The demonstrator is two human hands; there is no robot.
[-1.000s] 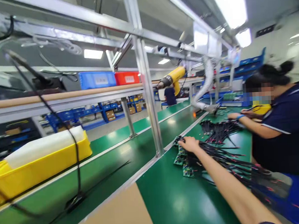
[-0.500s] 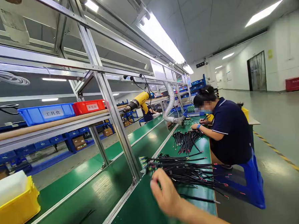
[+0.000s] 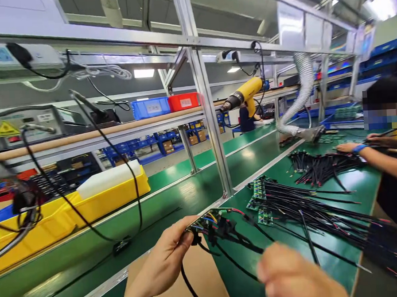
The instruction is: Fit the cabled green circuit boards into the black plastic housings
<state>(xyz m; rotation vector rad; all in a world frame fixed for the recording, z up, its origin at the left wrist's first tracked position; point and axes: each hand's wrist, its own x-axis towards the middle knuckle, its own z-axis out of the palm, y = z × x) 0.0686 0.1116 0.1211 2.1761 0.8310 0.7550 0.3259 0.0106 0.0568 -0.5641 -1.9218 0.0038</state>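
My left hand [image 3: 164, 256] pinches a small green circuit board [image 3: 205, 221] by its near edge, thumb on top. Yellow, blue and red wires and black cables [image 3: 234, 235] come off the board. My right hand [image 3: 294, 272], blurred by motion, is curled closed at the lower right, where the black cables run into its fingers; the exact grip is smeared. Beyond lies a pile of similar boards [image 3: 259, 194] with long black cables [image 3: 308, 209] fanned to the right over the green bench.
Brown cardboard [image 3: 195, 273] lies under my left hand. Yellow bins [image 3: 110, 193] stand left. A yellow heat gun [image 3: 249, 92] hangs by the metal post [image 3: 204, 104], and a flexible duct [image 3: 303, 81] hangs beyond. A co-worker's hand [image 3: 348, 147] is at the far right beside another cable bundle [image 3: 319, 166].
My view has swung left. My right hand has left the pile and come nearer, lower right. My left hand, holding a circuit board with cables, has come into view.
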